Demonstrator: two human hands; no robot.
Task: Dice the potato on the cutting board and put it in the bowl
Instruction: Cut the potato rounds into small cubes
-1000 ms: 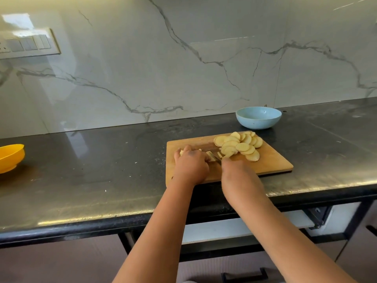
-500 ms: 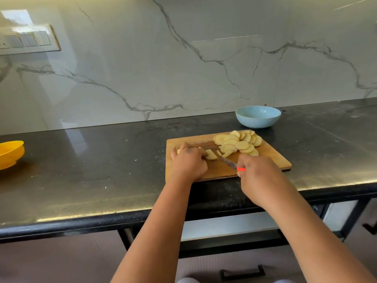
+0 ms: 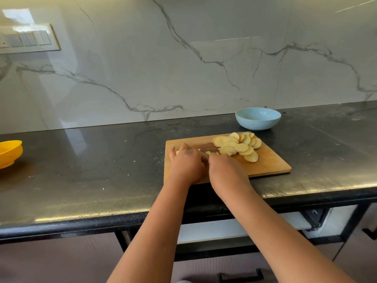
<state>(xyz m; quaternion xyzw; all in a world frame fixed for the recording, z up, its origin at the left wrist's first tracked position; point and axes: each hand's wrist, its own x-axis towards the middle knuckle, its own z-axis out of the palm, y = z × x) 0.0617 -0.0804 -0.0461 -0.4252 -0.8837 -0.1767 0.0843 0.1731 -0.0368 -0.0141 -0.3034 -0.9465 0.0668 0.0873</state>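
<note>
Wall [image 3: 204, 58]: glossy pale marble-look slab with thin grey veins, rising behind the cutting board.
Countertop [image 3: 91, 164]: dark speckled stone, polished, with a rounded front edge that catches the light; it carries the cutting board.
Cutting board [image 3: 269, 164]: flat rectangular wood, warm brown, with rounded corners, lying near the counter's front edge.
Switch panel [image 3: 28, 38]: pale rectangular plate on the wall, far left of the cutting board and above it.
Bowl [image 3: 258, 118]: light blue, round, smooth and matte, standing just behind the cutting board's far right corner, apart from it.
Yellow bowl [image 3: 9, 153]: shiny, round, well left of the cutting board at the frame edge.
Left hand [image 3: 186, 164]: on the cutting board's left part, fingers curled down over pale potato pieces and pressing them.
Right hand [image 3: 226, 170]: close beside the left hand over the cutting board's near edge, fingers curled; what they grip is hidden.
Potato slices [image 3: 238, 147]: thin, round, pale yellow discs overlapping in a loose heap on the cutting board's far right part.
Cut potato pieces [image 3: 210, 153]: small pale bits on the cutting board between the two hands.
</note>
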